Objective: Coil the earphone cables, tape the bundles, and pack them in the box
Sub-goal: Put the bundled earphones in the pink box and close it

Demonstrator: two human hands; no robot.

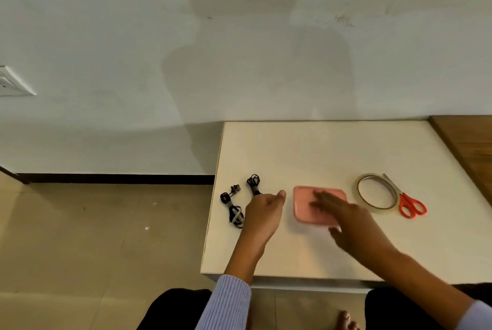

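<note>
Pink box (306, 206) lies flat, long axis left-right, under the right hand's (343, 219) spread fingers. Left hand (263, 210), fingers loosely curled, touches one upright coiled earphone bundle (254, 184); another bundle (233, 207) lies lengthwise near the table's (319, 148) left edge.

The room is dim and warm-toned, and a broad soft shadow of me falls on the far wall (255, 69). My right hand (346, 218) is smeared with motion blur. Straight lines bow toward the edges.

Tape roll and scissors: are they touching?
Touching. The head view shows the scissors' blades lying across the tape roll's far right rim, no gap between them.
</note>
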